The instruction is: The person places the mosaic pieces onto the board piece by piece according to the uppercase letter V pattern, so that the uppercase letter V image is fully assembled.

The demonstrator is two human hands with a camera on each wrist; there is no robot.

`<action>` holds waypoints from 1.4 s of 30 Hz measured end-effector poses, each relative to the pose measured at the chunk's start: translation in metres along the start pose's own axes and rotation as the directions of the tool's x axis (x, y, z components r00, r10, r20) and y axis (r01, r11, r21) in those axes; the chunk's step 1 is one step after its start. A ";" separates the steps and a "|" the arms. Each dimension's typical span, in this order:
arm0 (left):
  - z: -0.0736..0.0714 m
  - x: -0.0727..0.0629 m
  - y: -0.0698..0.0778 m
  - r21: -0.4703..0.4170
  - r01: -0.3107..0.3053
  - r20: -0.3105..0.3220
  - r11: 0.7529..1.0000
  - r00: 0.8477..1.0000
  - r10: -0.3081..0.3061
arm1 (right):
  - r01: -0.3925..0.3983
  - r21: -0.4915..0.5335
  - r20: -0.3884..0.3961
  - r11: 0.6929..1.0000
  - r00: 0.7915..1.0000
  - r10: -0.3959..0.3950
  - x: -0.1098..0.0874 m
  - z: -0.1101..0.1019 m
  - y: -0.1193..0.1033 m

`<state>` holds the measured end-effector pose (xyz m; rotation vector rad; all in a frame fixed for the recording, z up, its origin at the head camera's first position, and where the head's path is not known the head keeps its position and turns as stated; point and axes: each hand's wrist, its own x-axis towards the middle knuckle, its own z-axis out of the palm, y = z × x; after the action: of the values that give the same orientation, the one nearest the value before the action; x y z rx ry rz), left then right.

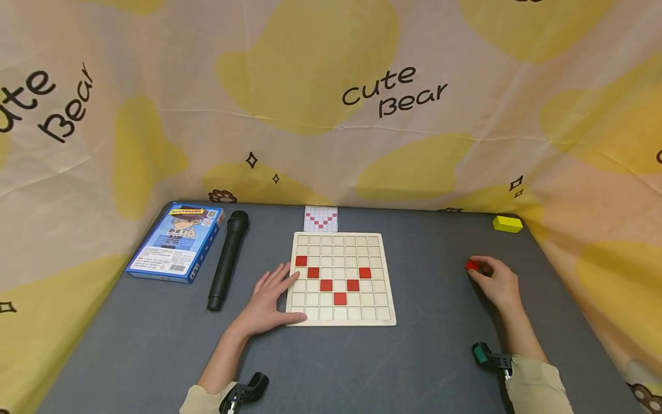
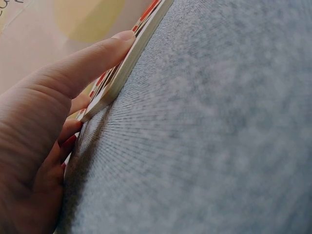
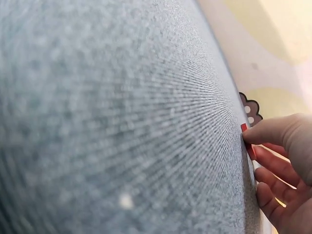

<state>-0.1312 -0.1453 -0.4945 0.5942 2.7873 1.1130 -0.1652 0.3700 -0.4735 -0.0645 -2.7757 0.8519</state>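
A cream square grid board (image 1: 338,250) lies flat on the grey table with several red square tiles (image 1: 339,298) in its cells, forming a V with a longer left arm. My left hand (image 1: 271,302) rests at the board's left edge, fingers spread. Its thumb lies over the near left corner, seen also in the left wrist view, where the board's pale edge (image 2: 127,68) runs beneath it. Off to the right, my right hand (image 1: 499,283) pinches one red tile (image 1: 471,265) between thumb and fingers, low over the table. The right wrist view shows that tile (image 3: 244,128) partly covered by the thumb.
Behind the board lies a small pattern card (image 1: 321,219) with a pink V. A yellow block (image 1: 507,224) sits at the back right. To the left are a black microphone (image 1: 228,259) and a blue box (image 1: 178,241). A printed curtain (image 1: 310,103) surrounds the table.
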 end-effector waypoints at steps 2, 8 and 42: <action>0.000 0.000 0.000 0.001 0.000 0.000 1.000 1.000 0.000 | 0.001 0.002 0.001 1.000 1.000 -0.001 0.000 0.001 0.000; -0.001 0.000 0.001 0.002 -0.002 0.000 1.000 1.000 0.002 | -0.026 0.040 0.026 0.999 0.999 0.025 0.000 0.005 -0.009; -0.001 -0.001 0.002 0.005 -0.003 -0.003 1.000 1.000 0.003 | 0.126 0.285 0.194 0.950 0.963 -0.186 0.007 0.087 -0.122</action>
<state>-0.1302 -0.1449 -0.4930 0.5983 2.7930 1.1091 -0.1891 0.2214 -0.4738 0.3127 -2.7809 1.2516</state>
